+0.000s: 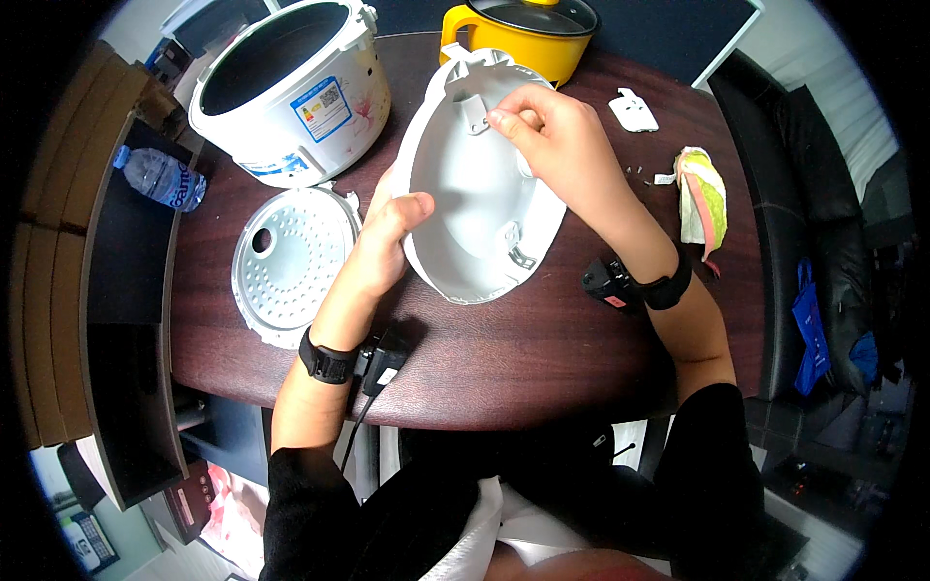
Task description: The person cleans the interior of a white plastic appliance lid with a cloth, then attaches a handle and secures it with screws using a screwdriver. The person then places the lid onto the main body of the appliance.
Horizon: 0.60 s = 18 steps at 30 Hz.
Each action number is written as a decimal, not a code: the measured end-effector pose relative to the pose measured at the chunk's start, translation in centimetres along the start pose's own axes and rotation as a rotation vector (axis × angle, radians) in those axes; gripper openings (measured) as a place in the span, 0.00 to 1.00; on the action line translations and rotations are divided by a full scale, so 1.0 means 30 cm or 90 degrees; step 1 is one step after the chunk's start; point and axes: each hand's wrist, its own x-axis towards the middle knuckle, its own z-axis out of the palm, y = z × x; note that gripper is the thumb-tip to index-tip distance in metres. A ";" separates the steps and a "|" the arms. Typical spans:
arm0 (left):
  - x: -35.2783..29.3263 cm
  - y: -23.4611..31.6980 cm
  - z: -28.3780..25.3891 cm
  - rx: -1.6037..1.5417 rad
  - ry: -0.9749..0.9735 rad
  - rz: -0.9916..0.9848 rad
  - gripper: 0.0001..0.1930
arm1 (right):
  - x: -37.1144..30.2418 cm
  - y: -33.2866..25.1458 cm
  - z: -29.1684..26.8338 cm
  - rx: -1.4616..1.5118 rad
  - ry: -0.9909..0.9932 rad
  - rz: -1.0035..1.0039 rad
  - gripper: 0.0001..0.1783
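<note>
My left hand (387, 232) grips the near left rim of a white, hollow rice cooker lid shell (465, 208), its thumb over the edge. The shell is tilted with its inside facing up, above the table. Inside its far end, my right hand (557, 131) pinches a small white plastic piece (474, 113) with thumb and forefinger; whether the piece is fixed to the shell I cannot tell. A metal clip (520, 247) shows at the shell's near right inner wall. Left of my left hand lies a round, perforated white inner lid plate (300, 266) with one larger hole.
The lidless white rice cooker body (339, 126) stands far left, a yellow pot (552, 58) at the back. On the right lie a white plastic cover (635, 111), several tiny screws (637, 172) and a green-and-pink cloth item (701, 198). A water bottle (160, 177) is at the left.
</note>
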 end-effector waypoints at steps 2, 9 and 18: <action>0.001 -0.003 -0.004 -0.001 -0.001 0.002 0.37 | -0.001 -0.008 0.004 -0.043 0.008 -0.050 0.08; -0.008 0.005 0.002 -0.002 0.009 -0.017 0.36 | -0.011 -0.031 0.002 -0.163 0.044 -0.142 0.07; -0.005 -0.007 -0.005 -0.003 -0.007 0.000 0.37 | -0.016 -0.033 0.006 -0.282 0.101 -0.241 0.08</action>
